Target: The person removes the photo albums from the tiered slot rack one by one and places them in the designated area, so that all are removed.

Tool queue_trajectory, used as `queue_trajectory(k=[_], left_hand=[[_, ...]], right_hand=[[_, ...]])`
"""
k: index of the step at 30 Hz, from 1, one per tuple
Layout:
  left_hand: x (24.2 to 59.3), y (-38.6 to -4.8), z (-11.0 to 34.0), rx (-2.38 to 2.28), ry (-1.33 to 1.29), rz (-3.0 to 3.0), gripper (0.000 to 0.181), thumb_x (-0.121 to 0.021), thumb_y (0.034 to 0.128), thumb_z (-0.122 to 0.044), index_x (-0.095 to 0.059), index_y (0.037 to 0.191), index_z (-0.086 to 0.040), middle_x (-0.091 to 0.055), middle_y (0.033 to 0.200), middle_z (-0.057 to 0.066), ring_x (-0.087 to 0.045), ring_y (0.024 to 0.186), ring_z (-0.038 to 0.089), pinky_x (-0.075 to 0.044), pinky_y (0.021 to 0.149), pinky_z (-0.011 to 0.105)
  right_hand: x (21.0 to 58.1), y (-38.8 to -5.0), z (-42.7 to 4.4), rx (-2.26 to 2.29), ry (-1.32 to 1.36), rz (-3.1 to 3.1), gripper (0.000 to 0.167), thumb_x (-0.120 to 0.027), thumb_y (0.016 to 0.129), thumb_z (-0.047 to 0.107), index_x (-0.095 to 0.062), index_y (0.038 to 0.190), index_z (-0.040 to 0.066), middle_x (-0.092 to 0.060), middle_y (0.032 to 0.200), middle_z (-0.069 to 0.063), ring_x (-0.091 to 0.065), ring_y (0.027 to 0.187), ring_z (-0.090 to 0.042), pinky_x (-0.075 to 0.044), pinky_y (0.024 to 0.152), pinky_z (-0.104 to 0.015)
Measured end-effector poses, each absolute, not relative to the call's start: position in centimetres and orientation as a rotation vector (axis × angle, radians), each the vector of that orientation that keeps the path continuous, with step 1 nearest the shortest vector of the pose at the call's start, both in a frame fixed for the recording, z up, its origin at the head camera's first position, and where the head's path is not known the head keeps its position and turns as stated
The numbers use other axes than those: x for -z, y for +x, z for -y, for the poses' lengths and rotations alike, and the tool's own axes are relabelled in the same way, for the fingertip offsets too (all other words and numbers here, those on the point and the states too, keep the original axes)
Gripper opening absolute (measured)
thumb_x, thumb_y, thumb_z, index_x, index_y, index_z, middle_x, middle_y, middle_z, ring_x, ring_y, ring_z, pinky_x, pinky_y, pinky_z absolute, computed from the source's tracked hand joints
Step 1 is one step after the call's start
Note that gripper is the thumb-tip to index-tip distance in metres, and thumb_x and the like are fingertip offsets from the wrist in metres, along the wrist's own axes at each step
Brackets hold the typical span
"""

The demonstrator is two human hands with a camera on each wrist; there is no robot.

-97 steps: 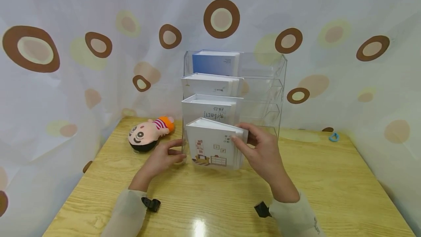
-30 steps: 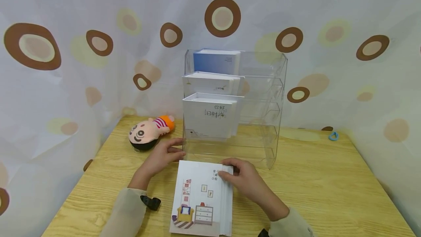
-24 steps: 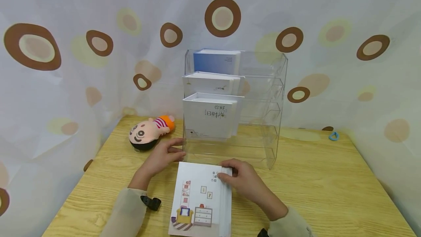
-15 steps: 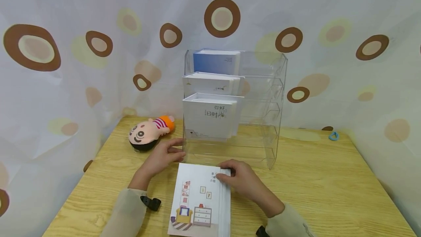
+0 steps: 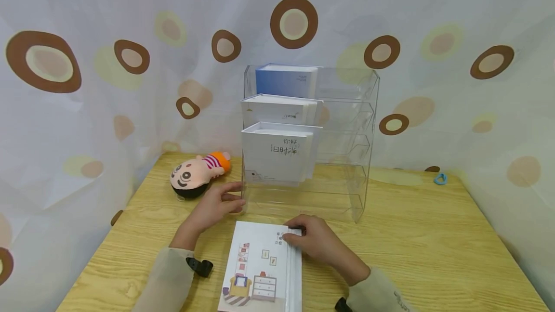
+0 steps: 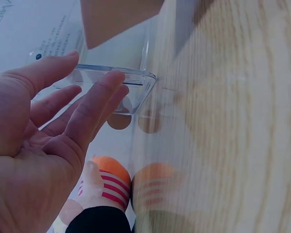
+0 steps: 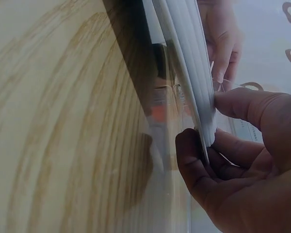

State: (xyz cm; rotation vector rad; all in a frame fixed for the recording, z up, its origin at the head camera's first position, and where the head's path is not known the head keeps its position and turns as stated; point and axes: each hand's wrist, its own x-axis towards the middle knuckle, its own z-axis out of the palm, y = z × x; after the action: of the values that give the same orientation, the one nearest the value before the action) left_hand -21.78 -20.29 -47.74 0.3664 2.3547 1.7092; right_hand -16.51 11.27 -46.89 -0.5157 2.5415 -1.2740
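The right hand (image 5: 318, 239) is pinching the white book (image 5: 260, 268) near one corner, above the table (image 5: 433, 244); the left hand's (image 5: 215, 206) loosely spread fingers are lying at the clear rack's (image 5: 357, 182) side. That one-corner pinch is risking a swing or drop if it slackens.

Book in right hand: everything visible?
A white book, hard-looking cover, printed with a yellow armchair, chest of drawers, two picture frames and characters at upper right; plain strip along the right. Closed, cover up, in front of the clear rack. The right hand pinches its upper right corner, thumb on top, fingers underneath. Head view cuts off its bottom edge.
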Motion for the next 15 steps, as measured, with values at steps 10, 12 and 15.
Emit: queue_trajectory(k=[10,12,15], left_hand=[[47.78,-22.03,20.25,-1.698,0.365,-2.363,0.060,-0.073,0.1083,-0.007,-0.051,0.162,0.009,-0.050,0.169,0.032,-0.072,0.133,0.043,-0.071,0.099,0.040],[47.78,-22.02,20.25,-1.702,0.365,-2.362,0.060,-0.073,0.1082,-0.007,-0.051,0.161,0.009,-0.050,0.169,0.032,-0.072,0.133,0.043,-0.071,0.099,0.040],[47.79,-21.96,20.28,-1.706,0.359,-2.361,0.060,-0.073,0.1080,-0.006,-0.051,0.161,0.010,-0.050,0.168,0.032,-0.073,0.132,0.042,-0.071,0.099,0.040]], right_hand=[[47.22,-16.48,-11.28,1.235,-0.509,-2.568,0.028,-0.084,0.101,0.022,-0.084,0.122,0.003,-0.080,0.124,-0.012,-0.062,0.095,-0.016,-0.054,0.078,-0.024],[47.30,-16.49,-11.27,1.226,-0.503,-2.568,0.029,-0.084,0.101,0.023,-0.083,0.122,0.003,-0.080,0.125,-0.012,-0.064,0.097,-0.015,-0.055,0.080,-0.024],[47.40,-16.49,-11.21,1.218,-0.493,-2.572,0.029,-0.084,0.101,0.023,-0.083,0.123,0.003,-0.080,0.126,-0.011,-0.065,0.098,-0.015,-0.057,0.082,-0.025]])
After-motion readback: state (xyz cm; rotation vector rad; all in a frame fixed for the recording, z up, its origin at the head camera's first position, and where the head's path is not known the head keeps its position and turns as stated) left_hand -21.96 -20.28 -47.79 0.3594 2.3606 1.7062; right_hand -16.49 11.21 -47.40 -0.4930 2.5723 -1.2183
